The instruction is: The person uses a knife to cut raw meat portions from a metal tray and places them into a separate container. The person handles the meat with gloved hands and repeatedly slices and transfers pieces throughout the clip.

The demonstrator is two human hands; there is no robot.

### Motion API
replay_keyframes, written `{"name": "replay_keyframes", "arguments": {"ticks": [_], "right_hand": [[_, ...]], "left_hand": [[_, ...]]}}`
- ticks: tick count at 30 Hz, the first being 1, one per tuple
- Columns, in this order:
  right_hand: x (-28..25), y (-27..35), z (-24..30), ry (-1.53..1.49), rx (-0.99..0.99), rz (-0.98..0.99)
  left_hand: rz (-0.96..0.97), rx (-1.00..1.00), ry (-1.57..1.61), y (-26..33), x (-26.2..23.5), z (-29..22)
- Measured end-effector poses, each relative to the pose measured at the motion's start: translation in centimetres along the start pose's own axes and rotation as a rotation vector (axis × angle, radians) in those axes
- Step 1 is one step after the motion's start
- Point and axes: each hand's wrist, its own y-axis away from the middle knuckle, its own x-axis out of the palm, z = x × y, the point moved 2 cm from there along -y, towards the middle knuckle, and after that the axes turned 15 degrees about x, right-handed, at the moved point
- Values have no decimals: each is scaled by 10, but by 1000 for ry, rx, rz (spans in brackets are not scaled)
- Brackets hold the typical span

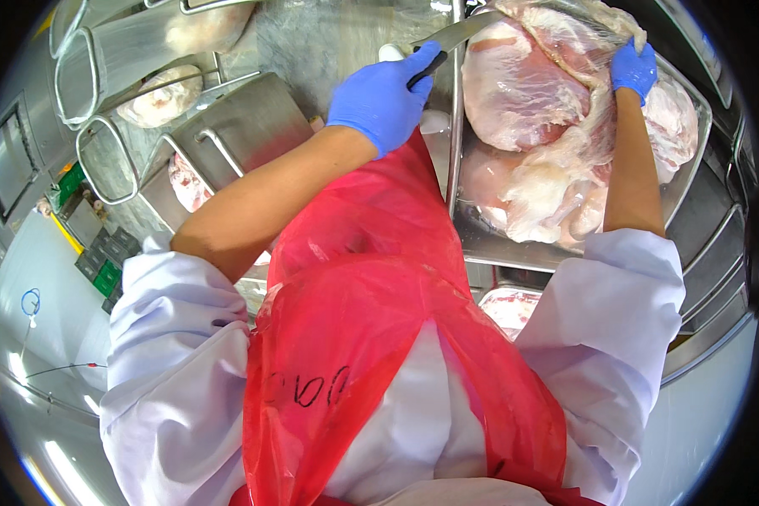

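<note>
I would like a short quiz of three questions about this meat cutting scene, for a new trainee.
1. True or false: the left hand grips a knife.
2. What does the right hand pinch? A) a metal lid B) a pale membrane on the raw meat C) a hose
3. Fill in: the meat lies in a metal ____.

Key: 1 true; 2 B; 3 tray.
</note>
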Motion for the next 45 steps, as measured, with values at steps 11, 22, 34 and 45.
{"name": "replay_keyframes", "arguments": {"ticks": [11,22,34,45], "right_hand": [[-31,12,8,82,41,-148],[-74,4,-39,394,52,212],[-87,99,11,387,390,131],[-68,76,10,440,160,268]], "left_hand": [[-109,-18,109,18,54,19],[281,232,-141,-67,-61,11],[871,559,-917,-153,-94,-90],[466,104,-295,-100,-62,-44]]}}
